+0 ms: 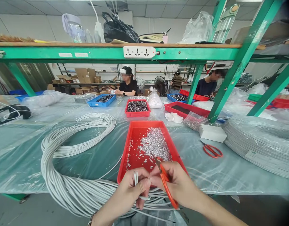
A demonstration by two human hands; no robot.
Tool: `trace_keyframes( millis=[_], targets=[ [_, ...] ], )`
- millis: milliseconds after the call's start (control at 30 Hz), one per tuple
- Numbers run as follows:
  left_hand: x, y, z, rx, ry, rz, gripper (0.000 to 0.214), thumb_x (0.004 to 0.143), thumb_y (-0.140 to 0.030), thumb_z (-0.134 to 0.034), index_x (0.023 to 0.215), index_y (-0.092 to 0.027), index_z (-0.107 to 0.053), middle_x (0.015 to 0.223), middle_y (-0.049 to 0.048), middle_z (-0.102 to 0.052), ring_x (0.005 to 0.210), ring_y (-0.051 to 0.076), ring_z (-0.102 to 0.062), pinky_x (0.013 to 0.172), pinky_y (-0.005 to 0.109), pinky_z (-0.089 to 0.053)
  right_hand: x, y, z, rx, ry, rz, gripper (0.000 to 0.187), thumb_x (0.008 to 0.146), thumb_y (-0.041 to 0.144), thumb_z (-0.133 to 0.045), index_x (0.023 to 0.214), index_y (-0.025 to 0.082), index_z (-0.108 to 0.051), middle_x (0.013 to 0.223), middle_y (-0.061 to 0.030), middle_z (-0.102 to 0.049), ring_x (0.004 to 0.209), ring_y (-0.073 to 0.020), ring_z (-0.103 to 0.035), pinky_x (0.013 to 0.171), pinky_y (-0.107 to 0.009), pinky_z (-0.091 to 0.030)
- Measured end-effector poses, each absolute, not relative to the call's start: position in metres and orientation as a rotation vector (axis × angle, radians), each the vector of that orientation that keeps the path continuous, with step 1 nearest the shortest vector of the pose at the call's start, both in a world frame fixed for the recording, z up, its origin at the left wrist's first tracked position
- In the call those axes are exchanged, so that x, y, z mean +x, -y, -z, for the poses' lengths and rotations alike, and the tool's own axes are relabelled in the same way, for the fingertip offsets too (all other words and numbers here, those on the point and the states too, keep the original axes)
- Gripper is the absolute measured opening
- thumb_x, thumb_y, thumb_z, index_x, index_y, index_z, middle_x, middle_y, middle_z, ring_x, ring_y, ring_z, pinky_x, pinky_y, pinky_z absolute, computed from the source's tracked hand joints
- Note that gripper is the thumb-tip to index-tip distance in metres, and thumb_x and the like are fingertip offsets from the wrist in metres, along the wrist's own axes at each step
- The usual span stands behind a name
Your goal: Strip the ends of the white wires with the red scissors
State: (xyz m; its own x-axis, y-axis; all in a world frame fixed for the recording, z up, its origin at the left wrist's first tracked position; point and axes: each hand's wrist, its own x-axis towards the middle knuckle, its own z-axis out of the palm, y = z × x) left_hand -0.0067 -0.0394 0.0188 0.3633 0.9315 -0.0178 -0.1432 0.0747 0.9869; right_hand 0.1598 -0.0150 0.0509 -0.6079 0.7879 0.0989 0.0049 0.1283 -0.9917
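Note:
My left hand [137, 185] is closed around a grey cable [136, 178], whose short lengths stick out between the fingers. My right hand [171, 179] holds red-handled scissors [165, 185], blades pointing away over a red tray [124, 157]. The fingertips of both hands meet above the tray's near edge; what they pinch there is too small to make out. Inside the tray lie many small shiny metal pieces [155, 144], heaped toward the right. Beneath my hands and to the left spreads a large bundle of grey cables [62, 182], looped on the table and hanging over its front edge.
Another pair of red-handled scissors [212, 150] lies at right, near a white box [212, 133] and a big cable coil [264, 144]. Farther back stand a red bin [138, 115] and a blue bin [102, 104] of dark parts. A green shelf frame [99, 54] spans overhead. Co-workers sit beyond.

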Motion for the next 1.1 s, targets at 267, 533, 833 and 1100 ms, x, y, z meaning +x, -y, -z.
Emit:
trace_keyframes(
  millis=[267,533,833,1100],
  targets=[
    [-0.004,0.043,-0.021,1.197,-0.874,-1.006,0.038,0.065,-0.049,-0.068,0.069,-0.014,-0.054,0.054,-0.0047,-0.047,0.04,0.004,-0.041,0.038,0.014,-0.037,0.145,0.012,-0.028,-0.553,1.183,-2.158,0.039,0.071,0.05,-0.063,0.056,0.018,-0.046,0.032,0.0137,-0.025,0.031,-0.0041,-0.015,0.037,-0.02,-0.019],
    [0.005,0.038,-0.013,1.26,-0.968,-1.216,0.041,0.067,-0.05,-0.065,0.06,-0.015,-0.046,0.044,-0.0085,-0.037,0.037,0.003,-0.034,0.036,0.012,-0.032,0.142,0.014,-0.042,-0.791,1.384,-1.526,0.034,0.065,0.038,-0.073,0.055,0.014,-0.051,0.047,0.0073,-0.039,0.046,-0.0062,-0.029,0.044,-0.02,-0.022],
    [-0.001,0.038,-0.007,1.174,-0.806,-0.943,0.043,0.073,-0.054,-0.057,0.066,-0.012,-0.056,0.042,-0.0032,-0.05,0.029,0.005,-0.044,0.029,0.012,-0.031,0.145,0.007,-0.043,-0.785,1.49,-1.399,0.034,0.062,0.042,-0.071,0.053,0.016,-0.052,0.046,0.005,-0.041,0.045,-0.0096,-0.035,0.045,-0.023,-0.029],
    [0.002,0.035,-0.005,1.149,-0.837,-0.937,0.043,0.071,-0.052,-0.06,0.064,-0.01,-0.057,0.054,0.0003,-0.057,0.034,0.004,-0.049,0.032,0.011,-0.033,0.168,-0.024,-0.054,-0.945,1.603,-1.148,0.021,0.064,0.026,-0.072,0.056,0.015,-0.056,0.05,0.0063,-0.041,0.048,-0.0083,-0.031,0.045,-0.021,-0.027]
  ],
)
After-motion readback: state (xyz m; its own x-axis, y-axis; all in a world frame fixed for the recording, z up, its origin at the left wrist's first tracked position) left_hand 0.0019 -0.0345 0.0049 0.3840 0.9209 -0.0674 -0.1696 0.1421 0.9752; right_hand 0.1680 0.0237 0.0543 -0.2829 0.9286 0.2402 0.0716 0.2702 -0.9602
